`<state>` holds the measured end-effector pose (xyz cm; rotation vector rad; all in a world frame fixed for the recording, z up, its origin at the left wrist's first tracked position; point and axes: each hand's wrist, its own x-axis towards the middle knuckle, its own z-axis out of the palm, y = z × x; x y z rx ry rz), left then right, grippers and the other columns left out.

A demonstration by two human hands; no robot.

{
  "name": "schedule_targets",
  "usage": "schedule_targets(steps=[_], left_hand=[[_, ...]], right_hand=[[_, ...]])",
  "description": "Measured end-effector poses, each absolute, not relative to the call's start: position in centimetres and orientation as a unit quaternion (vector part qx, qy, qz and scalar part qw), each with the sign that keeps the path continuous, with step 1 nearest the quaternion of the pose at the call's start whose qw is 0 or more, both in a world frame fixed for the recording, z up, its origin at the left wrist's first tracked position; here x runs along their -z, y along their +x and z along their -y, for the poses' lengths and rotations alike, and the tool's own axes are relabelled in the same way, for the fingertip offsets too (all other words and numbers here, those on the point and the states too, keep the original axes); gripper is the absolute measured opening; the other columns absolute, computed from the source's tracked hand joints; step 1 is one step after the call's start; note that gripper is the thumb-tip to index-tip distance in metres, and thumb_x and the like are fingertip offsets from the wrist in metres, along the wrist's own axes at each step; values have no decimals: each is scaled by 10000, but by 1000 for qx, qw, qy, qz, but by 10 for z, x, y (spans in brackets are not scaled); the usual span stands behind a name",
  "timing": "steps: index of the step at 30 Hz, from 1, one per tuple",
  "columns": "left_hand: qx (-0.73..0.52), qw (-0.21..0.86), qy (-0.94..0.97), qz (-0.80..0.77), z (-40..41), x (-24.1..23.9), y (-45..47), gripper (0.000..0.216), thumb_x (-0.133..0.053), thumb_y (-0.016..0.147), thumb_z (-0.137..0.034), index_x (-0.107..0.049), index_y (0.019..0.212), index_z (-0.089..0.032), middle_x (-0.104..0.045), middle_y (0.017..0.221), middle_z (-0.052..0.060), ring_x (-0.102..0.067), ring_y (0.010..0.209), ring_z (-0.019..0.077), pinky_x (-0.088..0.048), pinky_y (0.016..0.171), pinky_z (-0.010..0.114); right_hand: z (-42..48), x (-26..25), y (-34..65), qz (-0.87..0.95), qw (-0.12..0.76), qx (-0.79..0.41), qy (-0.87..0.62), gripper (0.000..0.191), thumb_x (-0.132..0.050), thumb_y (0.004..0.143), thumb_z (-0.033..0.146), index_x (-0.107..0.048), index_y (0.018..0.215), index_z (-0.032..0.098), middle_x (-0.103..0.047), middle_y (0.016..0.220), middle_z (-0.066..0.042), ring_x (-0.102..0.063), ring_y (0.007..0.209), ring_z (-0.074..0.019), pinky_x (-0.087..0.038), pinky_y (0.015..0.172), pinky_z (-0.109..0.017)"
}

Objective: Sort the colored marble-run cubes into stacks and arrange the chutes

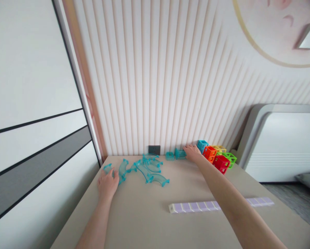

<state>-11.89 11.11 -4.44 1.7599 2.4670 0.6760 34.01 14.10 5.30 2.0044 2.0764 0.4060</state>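
Note:
My left hand (107, 183) lies flat on the beige table (134, 221), fingers spread, touching a clear teal curved track piece (108, 168) at the left end of a scatter of several teal curved pieces (149, 169). My right hand (193, 153) reaches to the table's far edge by the wall. Its fingers curl over a small teal block (180, 153), and a second teal block (169, 156) sits just left of that. Right beside this hand stands a cluster of open-frame cubes: teal (202, 145), orange (209, 153), red (221, 163), green (230, 159), yellow (219, 148).
A long strip of pale purple tiles (193, 206) lies across the table, passing under my right forearm. A dark wall socket (154, 149) sits at the table's back edge on the ribbed wall. A white cabinet (284, 145) stands to the right, beyond the table.

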Motion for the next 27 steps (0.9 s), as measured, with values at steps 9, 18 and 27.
schedule_targets(steps=[9, 18, 27], left_hand=[[-213, 18, 565, -796, -111, 43, -118, 477, -360, 977, -409, -655, 1300, -217, -533, 1439, 181, -502, 1335, 342, -379, 1102, 475], [-221, 22, 567, -793, -107, 38, -115, 473, -358, 975, -398, -652, 1299, -218, -549, 1418, 184, -509, 1324, 343, -372, 1102, 479], [-227, 26, 567, -791, -105, 35, -114, 457, -385, 967, -396, -662, 1283, -215, -567, 1402, 181, -527, 1301, 343, -383, 1093, 474]], right_hand=[[-137, -36, 335, -712, 132, -96, 683, 350, -624, 967, 343, -585, 1269, 172, -615, 1268, -94, -646, 1062, -237, -561, 888, -447], [-127, -30, 338, -713, 121, -29, 690, 343, -622, 968, 344, -589, 1265, 176, -613, 1275, -94, -643, 1070, -238, -557, 896, -450], [-109, -31, 332, -713, 83, 36, 696, 350, -624, 967, 339, -581, 1274, 176, -614, 1271, -94, -646, 1063, -237, -560, 890, -446]])
